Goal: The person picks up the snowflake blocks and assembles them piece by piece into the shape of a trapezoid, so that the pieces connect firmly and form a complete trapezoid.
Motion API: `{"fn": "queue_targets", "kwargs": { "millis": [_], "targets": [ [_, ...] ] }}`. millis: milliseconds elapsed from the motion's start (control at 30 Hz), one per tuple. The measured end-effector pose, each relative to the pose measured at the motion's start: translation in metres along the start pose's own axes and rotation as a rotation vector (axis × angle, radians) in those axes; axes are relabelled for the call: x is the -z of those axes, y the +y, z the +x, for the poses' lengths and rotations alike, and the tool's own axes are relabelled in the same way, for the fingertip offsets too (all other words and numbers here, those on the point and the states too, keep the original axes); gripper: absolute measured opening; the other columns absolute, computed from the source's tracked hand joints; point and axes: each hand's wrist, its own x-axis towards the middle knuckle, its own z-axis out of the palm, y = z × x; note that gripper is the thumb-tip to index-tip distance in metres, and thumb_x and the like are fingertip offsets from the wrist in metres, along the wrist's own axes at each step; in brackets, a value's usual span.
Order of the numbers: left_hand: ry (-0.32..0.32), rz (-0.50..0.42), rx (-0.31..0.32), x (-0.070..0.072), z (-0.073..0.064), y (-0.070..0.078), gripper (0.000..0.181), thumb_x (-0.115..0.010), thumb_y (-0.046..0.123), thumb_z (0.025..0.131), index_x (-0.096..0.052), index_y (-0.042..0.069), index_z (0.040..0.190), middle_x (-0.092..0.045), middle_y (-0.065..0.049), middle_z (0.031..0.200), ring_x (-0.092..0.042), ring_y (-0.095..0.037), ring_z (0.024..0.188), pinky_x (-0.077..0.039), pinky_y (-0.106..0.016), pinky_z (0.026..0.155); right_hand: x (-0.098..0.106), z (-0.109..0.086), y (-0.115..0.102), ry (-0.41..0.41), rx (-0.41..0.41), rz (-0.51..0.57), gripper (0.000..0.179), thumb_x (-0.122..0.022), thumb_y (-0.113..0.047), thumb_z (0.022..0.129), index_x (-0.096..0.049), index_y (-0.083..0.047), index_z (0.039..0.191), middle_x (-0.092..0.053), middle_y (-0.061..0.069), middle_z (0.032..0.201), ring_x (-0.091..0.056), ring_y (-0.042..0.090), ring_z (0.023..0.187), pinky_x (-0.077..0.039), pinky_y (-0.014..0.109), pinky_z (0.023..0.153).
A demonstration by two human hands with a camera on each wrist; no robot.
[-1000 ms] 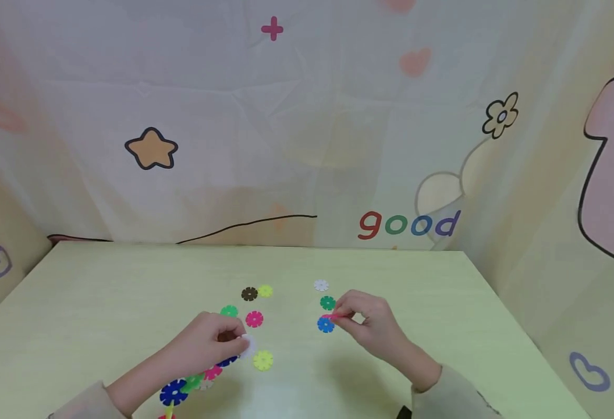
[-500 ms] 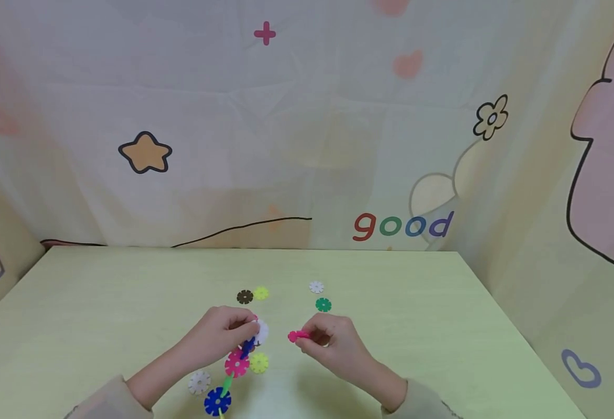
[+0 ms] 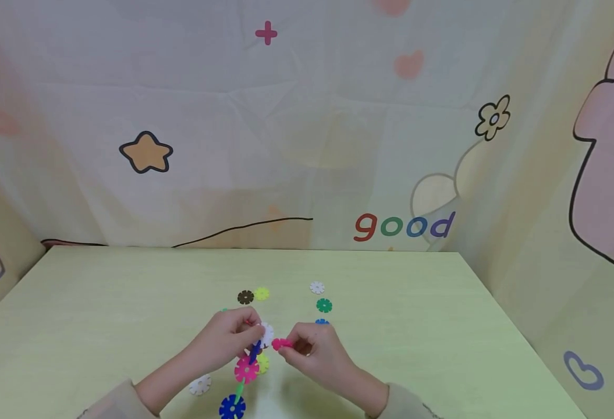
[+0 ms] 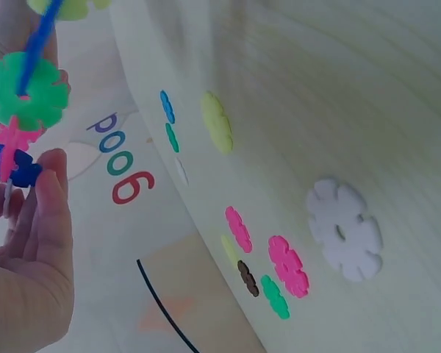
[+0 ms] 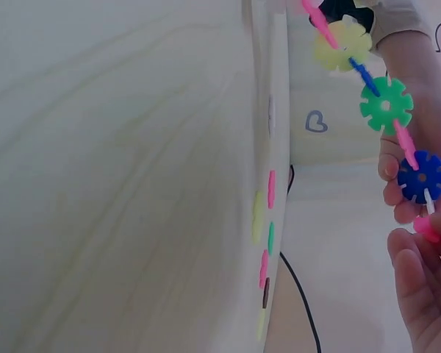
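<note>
My left hand [image 3: 223,342] pinches a white snowflake disc [image 3: 266,335], the end piece of a chain of slotted plastic discs. Below it in the head view hang a dark blue disc [image 3: 255,352], a pink disc [image 3: 246,369], a green disc [image 3: 239,390] and another dark blue disc [image 3: 232,407]. The chain runs on in the right wrist view to a yellow disc [image 5: 343,44]. Between thumb and fingers, my right hand [image 3: 319,352] holds a separate pink disc [image 3: 280,344], its edge right beside the white one. Both hands are raised above the table.
Loose discs lie flat on the table [image 3: 416,326]: brown [image 3: 245,297], yellow [image 3: 261,294], white [image 3: 317,287], green [image 3: 324,305] and blue [image 3: 322,321]. Nearer are another white disc [image 3: 200,384] and pink ones [image 4: 288,266]. A printed curtain [image 3: 207,174] stands behind.
My right hand has carried the pink disc left and down toward the white disc. My left hand has moved slightly right and lifted the chain, which now hangs lower in front.
</note>
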Motion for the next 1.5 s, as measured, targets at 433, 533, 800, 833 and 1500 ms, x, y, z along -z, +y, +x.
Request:
{"fn": "queue_targets", "kwargs": {
  "millis": [433,533,800,833,1500],
  "targets": [
    [0.178,0.104,0.064,-0.007,0.001,0.003,0.017,-0.057,0.019,0.084,-0.054,0.009,0.071,-0.051,-0.002,0.057,-0.044,-0.012,0.051,-0.036,-0.022,0.044,-0.010,0.000,-0.001,-0.035,-0.016,-0.009,0.015,-0.063,-0.011,0.080,-0.061,-0.003,0.067,-0.064,0.008,0.067,-0.052,-0.002,0.057,-0.048,0.016,0.056],
    [0.188,0.086,0.069,-0.008,0.001,0.003,0.018,-0.056,0.019,0.084,-0.054,0.008,0.071,-0.054,-0.001,0.059,-0.049,-0.014,0.054,-0.042,-0.024,0.048,-0.012,0.001,-0.001,-0.037,-0.003,-0.026,0.016,-0.063,-0.011,0.081,-0.060,-0.003,0.066,-0.063,0.007,0.065,-0.051,-0.003,0.057,-0.048,0.015,0.057],
    [0.118,-0.012,0.063,-0.009,0.002,-0.002,0.023,-0.055,0.026,0.087,-0.056,0.005,0.078,-0.059,-0.002,0.070,-0.058,-0.014,0.062,-0.051,-0.028,0.059,-0.014,0.003,0.000,-0.014,0.016,-0.089,0.015,-0.062,-0.005,0.080,-0.059,-0.004,0.065,-0.060,0.005,0.062,-0.048,-0.004,0.056,-0.047,0.014,0.056],
    [0.106,-0.024,0.060,-0.008,0.001,-0.002,0.024,-0.054,0.027,0.087,-0.057,0.004,0.079,-0.059,-0.003,0.070,-0.058,-0.014,0.062,-0.052,-0.029,0.060,-0.014,0.003,0.000,-0.013,0.023,-0.096,0.016,-0.062,-0.005,0.080,-0.058,-0.005,0.064,-0.059,0.005,0.061,-0.048,-0.003,0.056,-0.047,0.014,0.056],
    [0.182,-0.149,0.156,-0.018,-0.004,-0.007,0.023,-0.055,0.021,0.087,-0.055,0.001,0.075,-0.060,-0.003,0.072,-0.058,-0.013,0.060,-0.051,-0.027,0.060,-0.021,0.005,-0.002,0.014,0.166,-0.223,0.018,-0.063,-0.002,0.077,-0.057,-0.004,0.060,-0.054,0.003,0.055,-0.041,-0.004,0.051,-0.041,0.008,0.048]
  ]
}}
